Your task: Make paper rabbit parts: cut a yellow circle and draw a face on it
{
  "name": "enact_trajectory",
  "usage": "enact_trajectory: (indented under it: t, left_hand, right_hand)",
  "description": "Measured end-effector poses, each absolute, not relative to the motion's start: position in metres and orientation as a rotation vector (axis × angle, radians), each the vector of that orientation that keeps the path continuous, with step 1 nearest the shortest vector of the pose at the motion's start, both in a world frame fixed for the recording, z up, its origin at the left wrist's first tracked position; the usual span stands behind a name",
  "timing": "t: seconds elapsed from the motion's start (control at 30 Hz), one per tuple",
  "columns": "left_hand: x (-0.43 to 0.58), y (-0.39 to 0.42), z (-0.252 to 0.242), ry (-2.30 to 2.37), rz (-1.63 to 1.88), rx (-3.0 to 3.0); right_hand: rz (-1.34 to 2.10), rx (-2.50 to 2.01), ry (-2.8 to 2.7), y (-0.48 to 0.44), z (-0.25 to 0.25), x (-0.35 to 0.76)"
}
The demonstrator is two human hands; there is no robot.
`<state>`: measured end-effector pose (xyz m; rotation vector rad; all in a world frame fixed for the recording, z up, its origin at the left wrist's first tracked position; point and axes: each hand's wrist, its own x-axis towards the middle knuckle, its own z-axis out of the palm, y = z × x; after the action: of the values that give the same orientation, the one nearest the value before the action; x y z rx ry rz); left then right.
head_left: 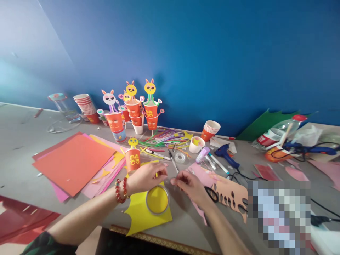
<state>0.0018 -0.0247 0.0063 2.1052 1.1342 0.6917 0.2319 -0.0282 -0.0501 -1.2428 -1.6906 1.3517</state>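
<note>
Over the near middle of the table, my left hand (151,174) wears a red bead bracelet and has its fingers curled into a pinch. Facing it, a short gap away, my right hand (189,183) is closed too, thumb against fingers. Whatever lies between the fingertips of either hand is too small or hidden to name. Below my left hand, a roll of tape (168,202) lies flat on a cut yellow sheet (143,216). Just behind my left wrist stands a red paper cup (132,161) with a yellow bunny figure. A black pen (173,161) points toward my right hand.
Finished bunny cups (114,122) stand at the back left, near coloured paper (77,163). Pipe cleaners (167,138) lie in the middle. A blue glue gun (227,156), scissors (211,194), cut pink paper (228,187) and a plastic bottle (278,132) are to the right.
</note>
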Motion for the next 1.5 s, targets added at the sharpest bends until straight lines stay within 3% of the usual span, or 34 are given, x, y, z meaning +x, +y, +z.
enact_trajectory:
  t: [0.33, 0.6, 0.77, 1.0, 1.23, 1.5]
  left_hand:
    - [0.001, -0.021, -0.023, 1.324, 0.283, 2.513]
    - [0.012, -0.016, -0.041, 1.41, 0.209, 2.557]
    - [0.007, -0.035, -0.024, 1.324, 0.267, 2.573]
    - [-0.019, -0.079, -0.024, 0.71, 0.291, 2.714]
    - [-0.012, -0.088, -0.022, 0.873, 0.711, 2.385]
    - [0.017, -0.081, -0.009, 1.064, 0.935, 2.027]
  right_hand:
    - [0.932, -1.44, -2.111, -0.034, -0.048, 0.232]
    - [0.651, -1.493, -2.191, -0.033, -0.051, 0.233]
    - [0.729, -1.198, -2.273, -0.038, -0.036, 0.232]
    - [0.815, -0.875, -2.463, -0.047, -0.026, 0.224]
    - [0.896, -0.796, -2.172, -0.054, -0.021, 0.226]
    - [0.51, -0.892, -1.901, -0.069, -0.028, 0.219]
